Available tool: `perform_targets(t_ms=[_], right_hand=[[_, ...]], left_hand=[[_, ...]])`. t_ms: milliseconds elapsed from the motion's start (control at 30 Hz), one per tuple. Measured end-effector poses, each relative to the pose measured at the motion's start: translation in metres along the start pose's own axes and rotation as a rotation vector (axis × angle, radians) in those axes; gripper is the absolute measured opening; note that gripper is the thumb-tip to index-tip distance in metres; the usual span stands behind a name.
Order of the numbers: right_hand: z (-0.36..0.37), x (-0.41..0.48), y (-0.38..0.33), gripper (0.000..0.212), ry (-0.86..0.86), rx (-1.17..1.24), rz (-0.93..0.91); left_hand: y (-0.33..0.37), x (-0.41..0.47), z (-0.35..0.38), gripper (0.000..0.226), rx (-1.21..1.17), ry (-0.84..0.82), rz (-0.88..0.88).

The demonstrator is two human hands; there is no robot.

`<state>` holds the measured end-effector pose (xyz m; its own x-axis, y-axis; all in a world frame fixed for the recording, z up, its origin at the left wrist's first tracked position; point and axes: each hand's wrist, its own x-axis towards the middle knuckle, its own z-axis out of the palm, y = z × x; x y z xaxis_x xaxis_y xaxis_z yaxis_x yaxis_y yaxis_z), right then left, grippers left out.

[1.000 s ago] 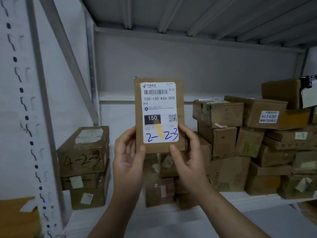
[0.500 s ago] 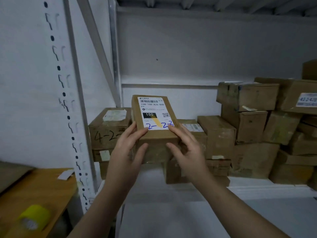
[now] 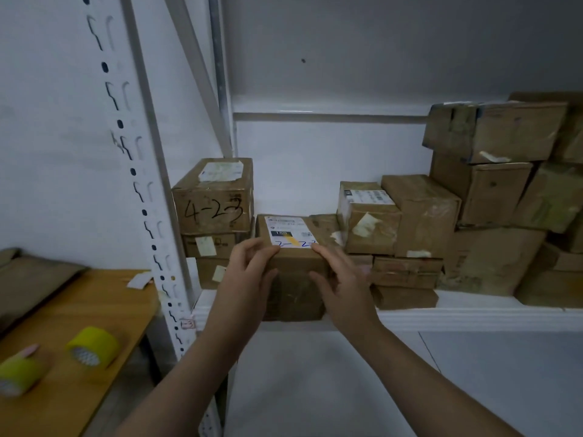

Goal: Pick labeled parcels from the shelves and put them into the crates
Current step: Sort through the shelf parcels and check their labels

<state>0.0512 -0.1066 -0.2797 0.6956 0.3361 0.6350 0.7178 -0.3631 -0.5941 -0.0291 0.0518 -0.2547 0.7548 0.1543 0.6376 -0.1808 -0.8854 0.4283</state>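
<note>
A flat brown parcel [image 3: 291, 234] lies label-up at the front of the white shelf [image 3: 473, 316]. Its white label has "2-23" written in blue. My left hand [image 3: 249, 272] grips its left front corner, fingers over the top edge and thumb on the front face. My right hand [image 3: 340, 282] holds the right front corner the same way. The parcel's lower front is dark, so I cannot tell whether another box lies under it. No crate is in view.
A box marked "4-23" [image 3: 214, 200] tops a stack just left of the parcel. More cardboard boxes [image 3: 492, 190] are piled to the right. The slotted shelf upright [image 3: 148, 216] stands at the left. Beyond it, a wooden table [image 3: 79, 310] carries yellow tape rolls [image 3: 93, 346].
Both hands tipped the parcel from upright, label facing me, to flat with the label up. They lowered it onto the shelf front. My view dropped and swung left.
</note>
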Motion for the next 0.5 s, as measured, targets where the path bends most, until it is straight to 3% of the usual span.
perform_targets(t_ms=[100,267,367,500], right_hand=[[0.014,-0.004,0.004,0.042,-0.014,-0.118,0.036],[0.031,0.003,-0.002,0.043,0.065,-0.232,0.019],[0.039,0.012,-0.004,0.041,0.101,-0.32,0.058],[0.042,0.025,0.001,0.024,0.237,-0.591,-0.071]], left_hand=[[-0.009,0.0,0.006,0.037,0.154,-0.112,0.021],[-0.021,0.004,0.008,0.045,0.453,-0.055,0.164],[-0.022,0.006,0.015,0.053,0.484,-0.092,0.239],[-0.023,0.012,0.026,0.065,0.488,-0.148,0.293]])
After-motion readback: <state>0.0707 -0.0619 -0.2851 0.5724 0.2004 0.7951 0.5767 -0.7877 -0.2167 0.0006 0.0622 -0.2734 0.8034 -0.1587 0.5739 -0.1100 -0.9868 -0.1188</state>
